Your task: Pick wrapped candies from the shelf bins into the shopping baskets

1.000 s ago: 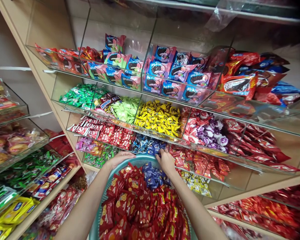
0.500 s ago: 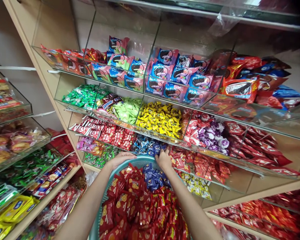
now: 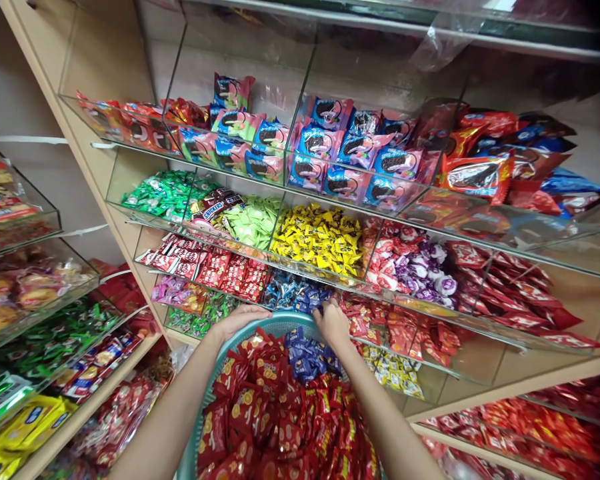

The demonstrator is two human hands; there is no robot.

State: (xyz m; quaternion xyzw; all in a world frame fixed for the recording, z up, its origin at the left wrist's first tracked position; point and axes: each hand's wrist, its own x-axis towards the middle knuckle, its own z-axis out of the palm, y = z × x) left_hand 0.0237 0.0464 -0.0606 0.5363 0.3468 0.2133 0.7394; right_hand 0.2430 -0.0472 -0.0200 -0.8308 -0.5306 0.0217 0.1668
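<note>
A round teal plastic basket (image 3: pixel 207 390) is low in the middle of view. Inside are red-wrapped candies with orange-slice pictures (image 3: pixel 247 403), shiny red candies (image 3: pixel 333 427) and a small heap of blue-wrapped candies (image 3: pixel 307 357). My left hand (image 3: pixel 237 321) lies over the basket's far-left rim, fingers along it against the shelf front. Beyond the far-right rim, my right hand (image 3: pixel 334 325) reaches to a shelf bin of blue candies (image 3: pixel 307 295). Its fingers are curled; the fingertips and anything between them are hidden.
Clear-fronted shelf bins hold yellow candies (image 3: pixel 317 240), green candies (image 3: pixel 163 192), purple-wrapped candies (image 3: pixel 425 270), red packets (image 3: pixel 513 290) and blue-and-pink cookie packs (image 3: pixel 325 143). A wooden upright (image 3: pixel 75 147) divides off the left shelves. A slanting wooden shelf edge (image 3: pixel 520 381) runs at lower right.
My right hand has shifted slightly, its fingers more curled at the blue candies' bin. My left hand and the basket stay in place. The view has moved a little.
</note>
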